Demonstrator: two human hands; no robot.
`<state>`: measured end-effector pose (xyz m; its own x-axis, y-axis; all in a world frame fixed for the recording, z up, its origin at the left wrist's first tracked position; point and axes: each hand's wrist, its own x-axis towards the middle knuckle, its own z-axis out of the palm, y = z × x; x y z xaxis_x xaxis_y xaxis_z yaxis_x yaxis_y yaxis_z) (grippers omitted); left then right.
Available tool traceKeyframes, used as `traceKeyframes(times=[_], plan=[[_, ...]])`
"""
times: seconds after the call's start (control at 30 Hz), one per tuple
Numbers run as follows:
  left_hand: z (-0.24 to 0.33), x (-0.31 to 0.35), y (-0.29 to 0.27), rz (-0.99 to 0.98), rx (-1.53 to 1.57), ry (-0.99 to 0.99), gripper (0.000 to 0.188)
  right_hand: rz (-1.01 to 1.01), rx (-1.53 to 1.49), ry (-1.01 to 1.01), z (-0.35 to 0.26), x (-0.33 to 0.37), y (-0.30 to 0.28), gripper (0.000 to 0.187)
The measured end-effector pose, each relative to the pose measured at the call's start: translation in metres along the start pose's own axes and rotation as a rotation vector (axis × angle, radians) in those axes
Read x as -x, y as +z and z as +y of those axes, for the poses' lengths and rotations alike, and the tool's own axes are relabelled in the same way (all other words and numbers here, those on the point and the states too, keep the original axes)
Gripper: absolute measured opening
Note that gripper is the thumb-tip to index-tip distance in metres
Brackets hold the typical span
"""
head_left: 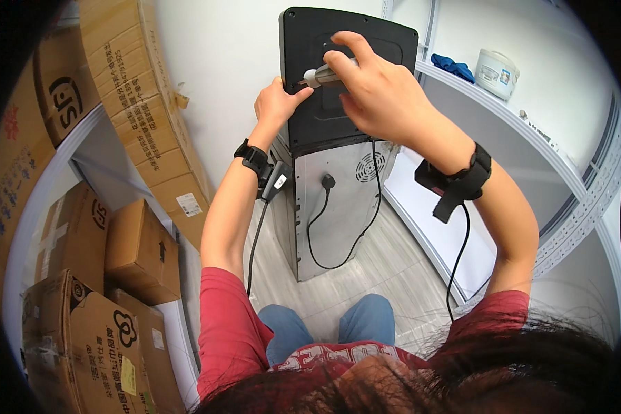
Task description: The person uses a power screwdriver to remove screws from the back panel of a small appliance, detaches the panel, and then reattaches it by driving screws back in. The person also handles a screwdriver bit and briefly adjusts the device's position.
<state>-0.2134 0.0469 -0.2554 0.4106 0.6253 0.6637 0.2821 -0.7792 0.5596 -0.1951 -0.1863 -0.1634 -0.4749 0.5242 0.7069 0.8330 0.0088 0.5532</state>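
Note:
A black panel (pixel 310 41) with screw holes near its rim stands on top of a grey metal cabinet (pixel 331 228). My left hand (pixel 274 107) is closed around the panel's left edge, thumb on the face. In my right hand (pixel 386 93) is a screwdriver (pixel 324 74) with a pale handle, held almost level. Its tip points left, close to my left thumb; whether it sits in a screw I cannot tell. A black cable (pixel 310 245) loops from a plug (pixel 328 181) on the cabinet up toward the panel's lower edge, beside a round vent (pixel 370 167).
Cardboard boxes (pixel 141 252) fill the shelving on the left, and a tall carton (pixel 152 124) leans there. At right, a white shelf rack (pixel 531 131) carries a rice cooker (pixel 497 74) and a blue cloth (pixel 452 67). Cables hang from both wrist straps (pixel 254 157).

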Motion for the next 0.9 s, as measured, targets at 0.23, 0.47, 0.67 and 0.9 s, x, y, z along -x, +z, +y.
traceKeyframes(times=[0.23,0.47,0.67,0.9], plan=[[0.000,0.000,0.000,-0.022,-0.052,-0.020,0.056,-0.371,0.202,0.157,-0.002,0.001,0.002,0.039],[-0.001,-0.002,0.003,-0.007,-0.023,0.005,0.054,0.164,-0.012,-0.087,0.010,0.000,0.009,0.055],[-0.012,-0.011,0.010,0.002,0.010,0.024,0.055,-0.050,-0.057,-0.269,0.003,-0.009,0.009,0.049],[-0.007,-0.004,0.010,-0.005,0.022,0.039,0.056,-0.100,0.007,0.021,-0.011,-0.001,0.012,0.033]])
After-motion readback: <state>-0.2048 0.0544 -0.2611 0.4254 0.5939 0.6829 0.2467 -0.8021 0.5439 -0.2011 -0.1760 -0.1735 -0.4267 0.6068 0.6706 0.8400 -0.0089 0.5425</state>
